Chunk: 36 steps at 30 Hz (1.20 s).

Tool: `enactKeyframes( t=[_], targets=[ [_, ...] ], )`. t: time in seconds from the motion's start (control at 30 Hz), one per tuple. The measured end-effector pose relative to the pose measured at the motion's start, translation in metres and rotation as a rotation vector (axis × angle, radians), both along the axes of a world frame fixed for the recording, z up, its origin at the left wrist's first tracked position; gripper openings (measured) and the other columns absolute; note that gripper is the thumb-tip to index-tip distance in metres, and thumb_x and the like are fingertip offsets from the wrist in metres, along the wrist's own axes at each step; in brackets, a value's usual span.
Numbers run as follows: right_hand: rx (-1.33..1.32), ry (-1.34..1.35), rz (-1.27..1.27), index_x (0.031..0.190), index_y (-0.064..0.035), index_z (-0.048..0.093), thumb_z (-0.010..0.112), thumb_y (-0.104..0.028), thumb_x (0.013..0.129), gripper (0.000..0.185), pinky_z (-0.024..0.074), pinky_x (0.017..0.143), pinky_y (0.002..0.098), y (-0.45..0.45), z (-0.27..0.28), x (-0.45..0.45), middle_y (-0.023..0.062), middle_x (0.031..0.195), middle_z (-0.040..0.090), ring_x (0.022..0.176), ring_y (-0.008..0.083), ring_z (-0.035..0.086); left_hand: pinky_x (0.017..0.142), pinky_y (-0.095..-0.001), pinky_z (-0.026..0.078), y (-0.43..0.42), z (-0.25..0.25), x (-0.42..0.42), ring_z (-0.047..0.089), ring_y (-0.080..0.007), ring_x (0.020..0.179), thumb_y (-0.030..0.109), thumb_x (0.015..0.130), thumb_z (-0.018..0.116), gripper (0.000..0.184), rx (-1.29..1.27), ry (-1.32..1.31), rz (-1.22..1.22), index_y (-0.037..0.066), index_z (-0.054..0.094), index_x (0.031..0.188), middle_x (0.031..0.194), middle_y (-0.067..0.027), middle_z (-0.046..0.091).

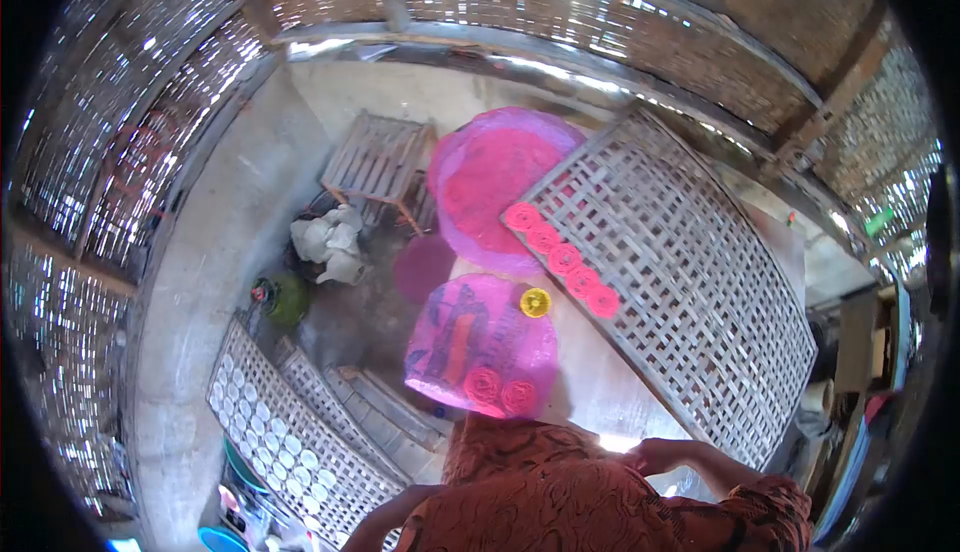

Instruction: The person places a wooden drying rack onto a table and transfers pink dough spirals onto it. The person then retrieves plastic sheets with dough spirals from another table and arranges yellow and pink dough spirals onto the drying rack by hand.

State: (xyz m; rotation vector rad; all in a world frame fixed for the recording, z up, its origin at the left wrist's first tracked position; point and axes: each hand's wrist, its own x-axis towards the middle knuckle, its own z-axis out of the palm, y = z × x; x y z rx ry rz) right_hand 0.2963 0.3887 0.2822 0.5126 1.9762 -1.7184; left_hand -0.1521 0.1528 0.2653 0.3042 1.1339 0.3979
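The right hand bends in at the waist, its opening and hold impossible to tell, the left hand out of sight; ahead, pink coils line the woven rack, probably for easy reach, near the yellow ring on pink sheeting.

- Daylight pricks through the woven walls in many small white points; brighter strips show along the beams;
- the interior is moderately lit, with the floor dim and slightly hazy;
- white glare burns out on the table beside the shirt;
- fisheye distortion bends straight lines; black vignetting closes the corners; fine detail looks soft, most of all towards the rim
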Motion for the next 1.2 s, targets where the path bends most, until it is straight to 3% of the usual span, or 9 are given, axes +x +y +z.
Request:
enactKeyframes(
  t=[0.27, 0.43, 0.5, 0.57, 0.67, 0.87, 0.9, 0.97, 1.2],
  targets=[
    [0.291, -0.089, -0.062, 0.091, -0.0072, 0.065, 0.060, -0.024, 0.083, 0.019, 0.0496, 0.068, 0.0377, -0.012, 0.022, -0.042, 0.0145, 0.081, 0.065, 0.075, 0.0312, 0.064, 0.091, -0.0370, 0.042, -0.069, 0.023, 0.003, 0.057, -0.0299, 0.106, 0.030, 0.083, 0.062, 0.050, 0.603, 0.179, -0.123, 0.007, 0.050, 0.126, 0.117, -0.0179, 0.058],
    [0.386, -0.023, 0.078, 0.094, -0.0058, 0.064, 0.064, -0.021, 0.079, 0.022, 0.0494, 0.067, 0.0363, -0.004, 0.019, -0.074, 0.0148, 0.081, 0.066, 0.076, 0.0290, 0.065, 0.088, -0.0364, 0.044, -0.102, 0.074, 0.030, 0.059, -0.0304, 0.103, 0.026, 0.081, 0.062, 0.045, 0.554, 0.383, -0.127, 0.009, 0.053, 0.121, 0.113, -0.0168, 0.061],
    [0.394, -0.026, 0.176, 0.095, -0.0054, 0.064, 0.064, -0.020, 0.079, 0.022, 0.0493, 0.069, 0.0360, -0.004, 0.015, -0.083, 0.0152, 0.083, 0.066, 0.078, 0.0300, 0.065, 0.089, -0.0336, 0.044, -0.109, 0.096, 0.042, 0.056, -0.0167, 0.103, 0.021, 0.083, 0.061, 0.038, 0.344, 0.445, -0.129, -0.002, 0.059, 0.112, 0.112, -0.0153, 0.062],
    [0.157, 0.022, -0.098, 0.095, -0.0062, 0.064, 0.063, -0.018, 0.079, 0.020, 0.0493, 0.072, 0.0370, -0.010, -0.015, -0.070, 0.0157, 0.086, 0.066, 0.081, 0.0317, 0.064, 0.087, -0.0340, 0.044, -0.135, 0.087, 0.061, 0.057, -0.0167, 0.102, 0.020, 0.082, 0.062, 0.036, 0.319, 0.451, -0.058, -0.001, 0.060, 0.111, 0.111, -0.0147, 0.063],
    [0.221, -0.003, 0.254, 0.094, -0.0064, 0.064, 0.063, -0.017, 0.080, 0.018, 0.0491, 0.073, 0.0371, 0.001, 0.015, -0.093, 0.0148, 0.088, 0.066, 0.083, 0.0297, 0.064, 0.078, -0.0387, 0.046, -0.130, 0.109, 0.077, 0.061, -0.0354, 0.092, 0.028, 0.077, 0.064, 0.032, 0.266, 0.525, -0.247, 0.007, 0.062, 0.100, 0.097, -0.0163, 0.065],
    [-0.095, 0.093, 0.789, 0.095, -0.0021, 0.065, 0.064, -0.019, 0.077, 0.025, 0.0475, 0.072, 0.0363, 0.027, -0.031, -0.097, 0.0132, 0.089, 0.067, 0.080, 0.0210, 0.062, 0.082, -0.0308, 0.046, -0.099, 0.041, 0.040, 0.063, -0.0200, 0.090, 0.023, 0.089, 0.055, 0.021, 0.449, 0.343, -0.299, 0.009, 0.064, 0.102, 0.096, -0.0074, 0.066],
    [-0.316, 0.237, 0.547, 0.092, -0.0014, 0.066, 0.063, -0.021, 0.078, 0.024, 0.0469, 0.069, 0.0348, 0.031, -0.051, -0.101, 0.0122, 0.085, 0.067, 0.075, 0.0198, 0.062, 0.081, -0.0316, 0.048, -0.081, 0.022, 0.025, 0.063, -0.0199, 0.090, 0.027, 0.092, 0.050, 0.024, 0.587, 0.527, -0.285, 0.008, 0.064, 0.100, 0.097, -0.0070, 0.066],
    [0.227, 0.143, 0.181, 0.086, -0.0045, 0.066, 0.065, -0.028, 0.077, 0.025, 0.0464, 0.064, 0.0331, 0.039, -0.086, -0.123, 0.0117, 0.072, 0.063, 0.063, 0.0215, 0.059, 0.073, -0.0282, 0.047, -0.033, -0.025, 0.001, 0.057, -0.0116, 0.082, 0.024, 0.092, 0.053, 0.023, 0.623, 0.855, -0.248, 0.003, 0.060, 0.095, 0.093, -0.0047, 0.063],
    [1.271, 0.446, -0.286, 0.077, -0.0069, 0.056, 0.071, -0.030, 0.069, 0.029, 0.0432, 0.075, 0.0474, -0.012, -0.163, -0.199, 0.0101, 0.081, 0.059, 0.083, 0.0321, 0.057, 0.087, -0.0402, 0.047, 0.054, -0.217, 0.060, 0.054, -0.0200, 0.099, 0.033, 0.087, 0.061, 0.048, 0.451, -0.107, 0.508, 0.011, 0.040, 0.124, 0.110, -0.0040, 0.054]
  ],
)
